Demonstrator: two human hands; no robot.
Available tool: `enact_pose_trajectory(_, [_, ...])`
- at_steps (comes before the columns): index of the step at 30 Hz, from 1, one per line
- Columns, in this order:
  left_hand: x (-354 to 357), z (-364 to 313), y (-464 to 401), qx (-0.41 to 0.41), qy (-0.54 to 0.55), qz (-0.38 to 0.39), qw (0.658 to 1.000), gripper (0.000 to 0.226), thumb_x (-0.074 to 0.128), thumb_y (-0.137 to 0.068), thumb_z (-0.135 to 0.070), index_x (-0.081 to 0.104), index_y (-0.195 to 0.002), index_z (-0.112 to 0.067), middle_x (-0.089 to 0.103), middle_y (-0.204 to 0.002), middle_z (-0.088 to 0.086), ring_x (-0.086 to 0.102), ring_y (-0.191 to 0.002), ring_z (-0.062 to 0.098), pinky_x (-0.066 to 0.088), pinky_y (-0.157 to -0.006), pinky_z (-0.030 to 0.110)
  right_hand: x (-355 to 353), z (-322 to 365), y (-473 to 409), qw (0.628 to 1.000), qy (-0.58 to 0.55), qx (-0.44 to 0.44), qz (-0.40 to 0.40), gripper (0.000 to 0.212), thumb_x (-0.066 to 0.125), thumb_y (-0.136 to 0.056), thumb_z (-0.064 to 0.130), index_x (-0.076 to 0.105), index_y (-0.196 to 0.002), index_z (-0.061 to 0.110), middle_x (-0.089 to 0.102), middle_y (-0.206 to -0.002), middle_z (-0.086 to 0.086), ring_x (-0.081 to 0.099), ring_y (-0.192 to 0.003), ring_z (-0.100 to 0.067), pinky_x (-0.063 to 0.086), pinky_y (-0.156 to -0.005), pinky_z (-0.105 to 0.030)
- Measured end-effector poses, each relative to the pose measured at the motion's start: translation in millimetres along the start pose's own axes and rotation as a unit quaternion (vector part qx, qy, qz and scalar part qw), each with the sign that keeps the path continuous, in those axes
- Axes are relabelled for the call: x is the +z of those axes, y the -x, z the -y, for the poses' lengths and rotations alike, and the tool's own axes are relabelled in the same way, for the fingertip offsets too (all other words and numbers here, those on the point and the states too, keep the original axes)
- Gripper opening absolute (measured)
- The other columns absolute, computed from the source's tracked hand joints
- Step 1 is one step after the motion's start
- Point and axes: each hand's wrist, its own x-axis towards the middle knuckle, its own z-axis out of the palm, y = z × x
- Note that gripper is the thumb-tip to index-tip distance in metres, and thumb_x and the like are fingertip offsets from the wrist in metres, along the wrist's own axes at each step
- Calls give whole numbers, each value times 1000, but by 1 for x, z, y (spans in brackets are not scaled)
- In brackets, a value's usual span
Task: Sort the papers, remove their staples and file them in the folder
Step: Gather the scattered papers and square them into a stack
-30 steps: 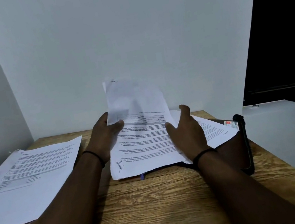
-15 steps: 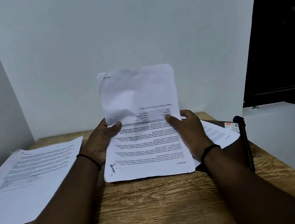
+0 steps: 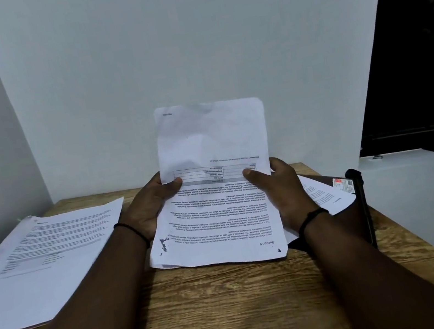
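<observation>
Two hands gripped one creased white printed sheet point(image 3: 216, 193) upright above the grained wooden table point(image 3: 235, 306): left hand point(image 3: 153, 204) and right hand point(image 3: 280, 185) each pinched a side edge. One white paper stack point(image 3: 39, 262) lay left; one dark folder point(image 3: 355, 215) lay right, under another printed page point(image 3: 322, 195), before pale walls.

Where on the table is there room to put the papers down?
Bare wood shows along the near edge of the table, between the two forearms, and in the back strip beyond the left stack. It is crowded at the left under that stack, and at the right, where the dark folder holds a sheet. Both hands grip the held papers.
</observation>
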Motion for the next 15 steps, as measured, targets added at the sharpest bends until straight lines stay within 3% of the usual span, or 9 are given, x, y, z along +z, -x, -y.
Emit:
enact_pose_trajectory(3, [-1, -1, 0, -50, -25, -15, 998, 30, 48, -99, -4, 61, -125, -7, 66, -123, 23, 68, -104, 41, 55, -86, 58, 0, -2, -1, 1000, 16, 0, -9, 21, 73, -89, 9, 70, -109, 6, 77, -101, -9, 74, -92, -27, 61, -82, -42])
enact_pose_trajectory(5, [-3, 0, -1, -82, -61, -28, 994, 29, 48, -99, -3, 60, -126, -4, 66, -123, 25, 66, -108, 43, 55, -86, 58, 1, -6, -3, 997, 66, -15, -31, 8, 71, -91, 16, 72, -96, 9, 76, -93, -5, 74, -86, -24, 61, -79, -39])
enact_pose_trajectory(7, [-3, 0, -4, -65, -97, -66, 991, 31, 48, -98, 2, 58, -127, 2, 64, -125, 25, 63, -112, 44, 51, -94, 57, 1, -11, -7, 982, 161, -41, -89, 26, 63, -95, 27, 64, -74, 12, 70, -77, 0, 67, -77, -22, 54, -74, -36])
enact_pose_trajectory(8, [-7, 0, -8, -44, -112, -106, 987, 31, 48, -96, 6, 57, -126, 5, 63, -125, 25, 62, -111, 43, 48, -99, 55, 0, -13, -7, 971, 204, -50, -114, 30, 57, -97, 28, 62, -72, 11, 68, -76, -1, 64, -77, -23, 51, -74, -35])
enact_pose_trajectory(10, [-13, -2, -12, 6, -123, -188, 974, 28, 50, -93, 12, 58, -119, 5, 62, -119, 24, 60, -108, 40, 47, -99, 50, -3, -15, -6, 941, 308, -62, -129, 25, 49, -99, 24, 68, -91, 10, 72, -95, -4, 63, -93, -26, 48, -80, -34])
enact_pose_trajectory(12, [-26, -3, -21, 49, -202, -283, 936, 16, 59, -89, 10, 64, -101, 1, 65, -109, 23, 61, -103, 37, 49, -91, 43, -7, -19, -5, 897, 430, -52, -92, 27, 53, -99, 30, 65, -118, 15, 68, -119, -6, 60, -113, -26, 45, -89, -33])
enact_pose_trajectory(14, [-33, -5, -25, 56, -318, -322, 890, 8, 64, -88, 6, 62, -86, -1, 62, -96, 20, 58, -97, 29, 45, -79, 32, -10, -24, -6, 853, 519, -21, -36, 50, 61, -92, 48, 56, -130, 15, 63, -129, -8, 56, -121, -30, 46, -97, -37])
enact_pose_trajectory(15, [-35, -5, -26, 49, -344, -329, 878, 15, 63, -89, 5, 59, -80, -6, 59, -89, 16, 54, -95, 25, 43, -70, 28, -10, -27, -7, 835, 551, -3, -16, 59, 62, -88, 57, 54, -128, 15, 61, -129, -9, 56, -120, -32, 46, -97, -40])
